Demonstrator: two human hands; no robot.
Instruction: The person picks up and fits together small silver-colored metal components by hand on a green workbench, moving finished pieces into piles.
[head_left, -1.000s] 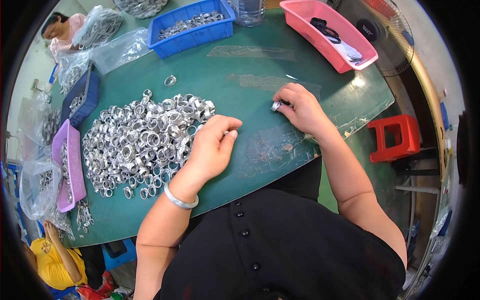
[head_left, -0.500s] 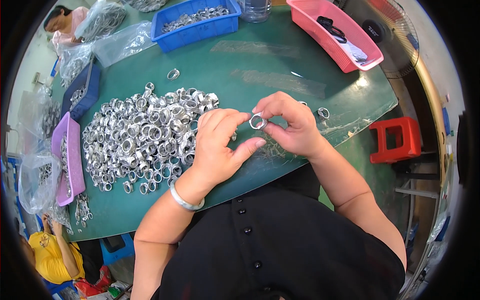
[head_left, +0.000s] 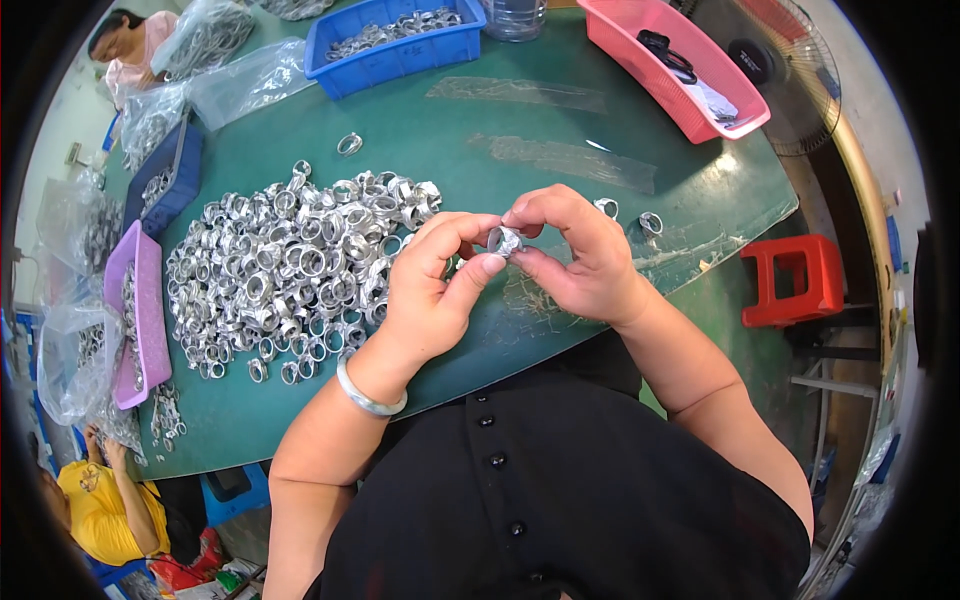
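Between the fingertips of both hands I hold one silver metal ring (head_left: 503, 241), lifted above the green table near its front edge. My left hand (head_left: 437, 277), with a pale bangle at the wrist, pinches the ring from the left with thumb and index finger. My right hand (head_left: 580, 258) pinches it from the right. Left of my hands spreads a large pile of similar silver rings (head_left: 290, 262). Two single rings lie right of my right hand, one of them a loose ring (head_left: 651, 223) farther out. Another lone ring (head_left: 349, 144) sits behind the pile.
A blue bin (head_left: 395, 60) of metal pieces stands at the back, a pink basket (head_left: 690, 85) with black items at the back right. Purple (head_left: 148, 315) and dark blue (head_left: 172, 180) trays line the left. A red stool (head_left: 793, 281) stands right. Two other people sit at left.
My left thumb and index finger have closed onto the ring, which only my right hand held before. The ring has turned and shifted slightly left.
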